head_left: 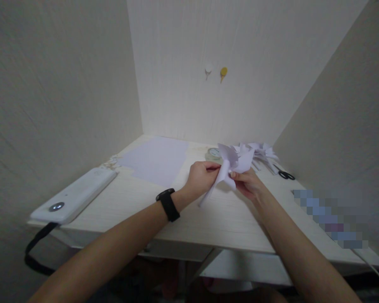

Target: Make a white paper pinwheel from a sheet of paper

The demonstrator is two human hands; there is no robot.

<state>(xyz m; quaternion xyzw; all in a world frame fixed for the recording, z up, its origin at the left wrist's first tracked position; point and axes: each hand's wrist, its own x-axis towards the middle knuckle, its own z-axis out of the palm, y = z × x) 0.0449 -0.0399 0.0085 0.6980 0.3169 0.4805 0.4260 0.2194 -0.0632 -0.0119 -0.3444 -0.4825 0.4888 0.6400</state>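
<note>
Both hands pinch one folded paper piece (230,168) just above the desk (221,219): left hand (202,176) closed on its left flap, right hand (248,183) closed on the underside, probably steadying the fold. Finished paper shapes (260,152), tape roll (213,154) and scissors (284,173) lie just beyond the grip.

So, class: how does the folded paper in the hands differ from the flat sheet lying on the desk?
The folded paper is creased into pointed flaps; the flat sheet lies smooth. The folded paper is held above the desk by the left hand and right hand; the flat sheet rests untouched. Both look pale lilac-white.
</note>
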